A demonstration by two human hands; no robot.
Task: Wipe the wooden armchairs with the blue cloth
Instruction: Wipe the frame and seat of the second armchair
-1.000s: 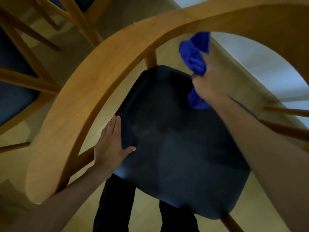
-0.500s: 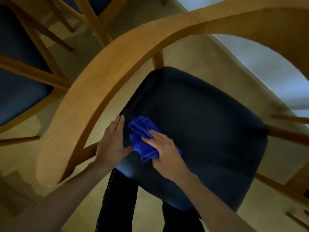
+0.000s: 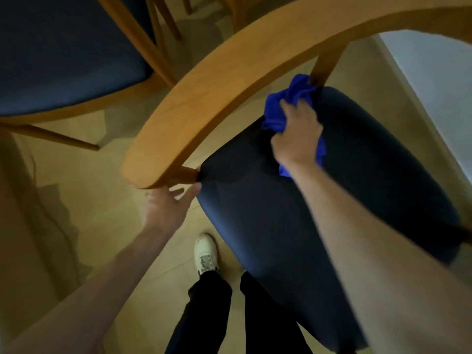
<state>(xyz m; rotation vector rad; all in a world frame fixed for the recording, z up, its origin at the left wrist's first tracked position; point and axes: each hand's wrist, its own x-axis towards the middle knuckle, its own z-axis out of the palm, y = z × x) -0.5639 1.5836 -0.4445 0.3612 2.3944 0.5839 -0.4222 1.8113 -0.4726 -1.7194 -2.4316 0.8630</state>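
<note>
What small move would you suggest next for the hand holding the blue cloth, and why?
Probably slide the blue cloth up onto the wooden post. The right hand grips it bunched at the back of the dark seat, right at the post's base, and the task names the wood.

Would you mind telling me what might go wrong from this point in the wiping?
1. The right hand grips the cloth bunched in the corner by the back post, so knuckles may knock the wood.
2. The left hand looks open below the armrest end, gripping nothing; the chair could shift under pressure.
3. A shoe sits near the seat, which may catch a leg.
</note>
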